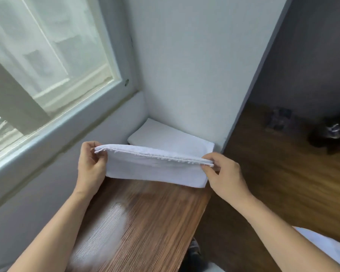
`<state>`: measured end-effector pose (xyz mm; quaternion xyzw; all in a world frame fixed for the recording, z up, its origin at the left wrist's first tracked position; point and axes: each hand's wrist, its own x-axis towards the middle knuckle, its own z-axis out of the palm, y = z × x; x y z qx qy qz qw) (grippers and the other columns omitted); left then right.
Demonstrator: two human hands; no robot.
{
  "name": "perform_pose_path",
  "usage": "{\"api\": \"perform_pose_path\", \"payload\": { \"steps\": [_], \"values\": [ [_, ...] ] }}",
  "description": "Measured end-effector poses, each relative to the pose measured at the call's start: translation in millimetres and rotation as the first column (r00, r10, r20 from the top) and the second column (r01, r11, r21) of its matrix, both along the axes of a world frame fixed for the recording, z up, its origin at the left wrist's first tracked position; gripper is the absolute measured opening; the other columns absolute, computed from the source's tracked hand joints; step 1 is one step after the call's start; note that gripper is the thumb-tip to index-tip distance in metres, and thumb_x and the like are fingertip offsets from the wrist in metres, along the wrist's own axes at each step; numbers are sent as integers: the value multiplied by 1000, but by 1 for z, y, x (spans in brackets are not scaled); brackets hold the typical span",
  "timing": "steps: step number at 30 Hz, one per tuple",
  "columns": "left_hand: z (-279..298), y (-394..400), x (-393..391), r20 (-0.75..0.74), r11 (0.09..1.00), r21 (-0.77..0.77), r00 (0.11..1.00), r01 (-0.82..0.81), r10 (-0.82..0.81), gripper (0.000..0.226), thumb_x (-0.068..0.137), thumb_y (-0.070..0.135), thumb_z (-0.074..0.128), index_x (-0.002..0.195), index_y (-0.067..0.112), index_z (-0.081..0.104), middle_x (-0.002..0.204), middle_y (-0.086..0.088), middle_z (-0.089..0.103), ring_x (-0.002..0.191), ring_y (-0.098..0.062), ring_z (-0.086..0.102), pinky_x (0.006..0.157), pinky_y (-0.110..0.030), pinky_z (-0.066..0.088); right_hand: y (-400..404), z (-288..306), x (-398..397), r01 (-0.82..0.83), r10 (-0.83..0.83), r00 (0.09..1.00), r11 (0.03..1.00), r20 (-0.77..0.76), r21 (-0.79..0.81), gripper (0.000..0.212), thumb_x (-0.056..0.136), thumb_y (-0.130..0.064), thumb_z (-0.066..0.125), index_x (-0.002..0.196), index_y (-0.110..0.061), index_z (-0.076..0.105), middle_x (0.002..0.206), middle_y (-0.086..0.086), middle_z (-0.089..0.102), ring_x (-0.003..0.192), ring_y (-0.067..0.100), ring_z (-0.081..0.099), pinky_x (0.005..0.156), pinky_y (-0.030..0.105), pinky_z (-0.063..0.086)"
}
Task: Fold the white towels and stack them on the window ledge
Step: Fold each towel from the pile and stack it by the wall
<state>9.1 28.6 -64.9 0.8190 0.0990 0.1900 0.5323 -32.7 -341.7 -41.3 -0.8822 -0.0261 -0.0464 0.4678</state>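
Observation:
A white towel (155,169), doubled over, hangs just above the wooden window ledge (145,216). My left hand (90,163) pinches its upper left corner and my right hand (222,171) pinches its upper right corner, so the hemmed top edges run level between them. Behind it, a folded white towel (165,136) lies flat in the far corner of the ledge against the wall; the held towel hides its front part.
The window (47,55) with its thick white frame runs along the left. A white wall (194,65) closes the ledge's far end. Wooden floor (283,183) drops away on the right, with dark objects (330,132) farther back. White fabric (330,250) shows at the lower right.

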Motion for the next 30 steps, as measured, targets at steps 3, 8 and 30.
{"api": "perform_pose_path", "payload": {
  "steps": [3,8,30],
  "values": [
    [3,-12,53,6,999,49,1000,11,-11,19,97,24,54,91,42,50,78,27,59,64,8,48,55,-7,38,-4,-9,26,60,-61,998,998,26,35,10,98,-19,67,96,-28,70,87,-21,69,86,2,67,67,16,52],
    [-5,-41,153,-77,989,140,996,45,-34,12,95,39,53,95,50,54,88,25,65,74,12,57,63,-15,44,-14,-34,91,296,-280,952,944,-123,146,9,94,-20,64,86,-17,66,72,-7,62,64,2,56,56,13,38],
    [-79,-76,213,-418,682,675,908,283,37,26,109,24,46,114,0,54,107,-22,63,97,-43,61,78,-49,48,7,-96,110,382,-426,792,905,-438,-189,25,102,-27,55,112,-7,45,113,16,59,98,35,61,78,44,53]
  ]
}}
